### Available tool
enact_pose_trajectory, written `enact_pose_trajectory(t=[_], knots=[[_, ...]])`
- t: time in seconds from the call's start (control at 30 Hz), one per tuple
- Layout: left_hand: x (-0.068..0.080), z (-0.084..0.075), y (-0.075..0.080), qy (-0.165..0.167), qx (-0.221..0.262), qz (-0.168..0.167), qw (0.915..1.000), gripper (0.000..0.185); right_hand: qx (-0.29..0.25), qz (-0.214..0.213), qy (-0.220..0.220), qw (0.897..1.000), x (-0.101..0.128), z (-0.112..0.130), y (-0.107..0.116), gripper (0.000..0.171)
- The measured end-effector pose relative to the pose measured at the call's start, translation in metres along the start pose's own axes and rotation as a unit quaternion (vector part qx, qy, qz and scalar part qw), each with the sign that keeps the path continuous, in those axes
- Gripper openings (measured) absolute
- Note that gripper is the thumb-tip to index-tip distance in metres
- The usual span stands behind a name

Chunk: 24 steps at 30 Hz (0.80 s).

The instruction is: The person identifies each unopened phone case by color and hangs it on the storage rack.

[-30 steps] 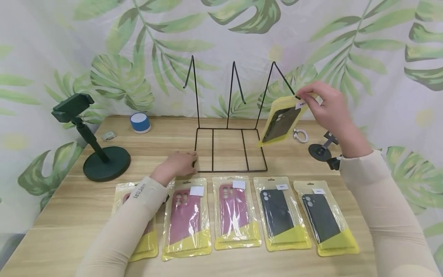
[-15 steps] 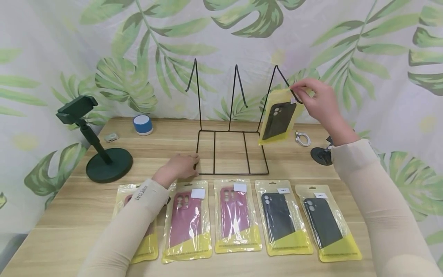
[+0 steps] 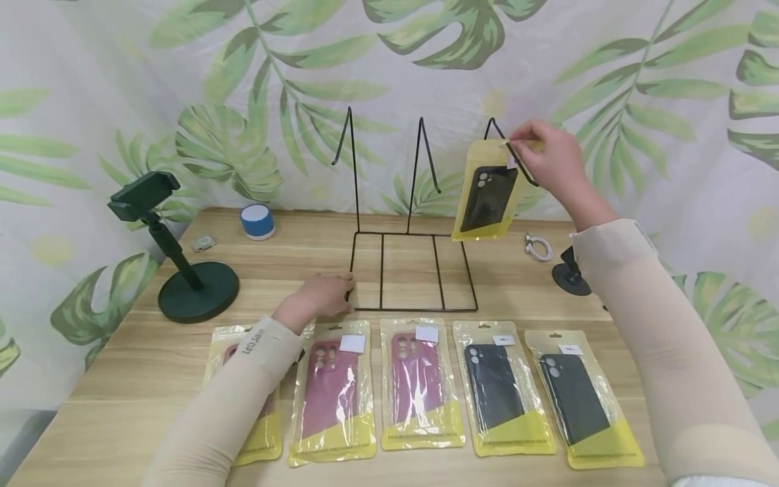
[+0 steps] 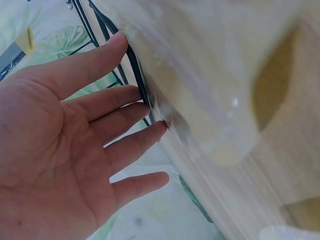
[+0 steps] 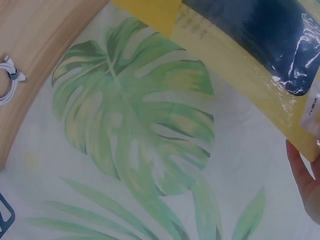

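My right hand (image 3: 517, 145) pinches the top edge of a yellow packet with a black phone case (image 3: 487, 196) and holds it at the tip of the right-hand hook (image 3: 496, 128) of a black wire rack (image 3: 414, 308). The packet hangs almost upright. In the right wrist view the same packet (image 5: 250, 35) fills the top, with one finger (image 5: 305, 180) at its edge. My left hand (image 3: 343, 291) rests with straight fingers (image 4: 115, 107) on the rack's front left wire (image 4: 137, 75). Several packets lie in a row in front: red cases (image 3: 331, 392) and black cases (image 3: 499, 385).
A dark green phone stand (image 3: 189, 284) stands at the left, with a blue and white speaker (image 3: 257, 222) and a small grey item (image 3: 203, 242) behind it. A white cable (image 3: 538, 247) and a small black stand (image 3: 572, 274) lie right of the rack. A leaf-print curtain hangs behind.
My right hand has lifted the black-case packet up and a little left to the right hook's tip, and the packet has swung from tilted to nearly upright. The left hand has stayed on the rack.
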<state>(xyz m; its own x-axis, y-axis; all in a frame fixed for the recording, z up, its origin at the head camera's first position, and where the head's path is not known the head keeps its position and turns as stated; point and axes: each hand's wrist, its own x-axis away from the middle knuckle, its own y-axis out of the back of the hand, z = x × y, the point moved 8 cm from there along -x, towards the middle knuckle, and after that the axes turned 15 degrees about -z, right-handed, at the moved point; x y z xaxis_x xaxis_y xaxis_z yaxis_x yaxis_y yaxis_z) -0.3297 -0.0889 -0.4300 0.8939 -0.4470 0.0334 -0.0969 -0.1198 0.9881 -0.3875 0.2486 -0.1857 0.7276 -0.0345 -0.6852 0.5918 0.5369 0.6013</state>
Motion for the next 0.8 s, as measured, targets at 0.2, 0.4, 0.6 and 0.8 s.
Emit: enact_pose_trajectory(t=[0.2, 0.4, 0.6, 0.8], knots=[[0.000, 0.001, 0.000, 0.003, 0.001, -0.004, 1.0000, 0.065, 0.017, 0.022, -0.036, 0.999, -0.017, -0.008, -0.016, 0.031], [-0.001, 0.001, -0.002, -0.003, -0.007, -0.012, 0.9999, 0.065, 0.033, 0.020, -0.058, 0.998, -0.030, -0.016, -0.028, 0.032], [-0.003, 0.001, -0.004, 0.003, -0.006, -0.010, 0.9999, 0.065, 0.043, 0.014, -0.068, 0.997, -0.040, -0.020, -0.036, 0.031], [-0.003, 0.003, -0.006, 0.012, -0.003, -0.006, 0.9999, 0.064, 0.050, 0.016, -0.073, 0.996, -0.048, -0.020, -0.041, 0.033]])
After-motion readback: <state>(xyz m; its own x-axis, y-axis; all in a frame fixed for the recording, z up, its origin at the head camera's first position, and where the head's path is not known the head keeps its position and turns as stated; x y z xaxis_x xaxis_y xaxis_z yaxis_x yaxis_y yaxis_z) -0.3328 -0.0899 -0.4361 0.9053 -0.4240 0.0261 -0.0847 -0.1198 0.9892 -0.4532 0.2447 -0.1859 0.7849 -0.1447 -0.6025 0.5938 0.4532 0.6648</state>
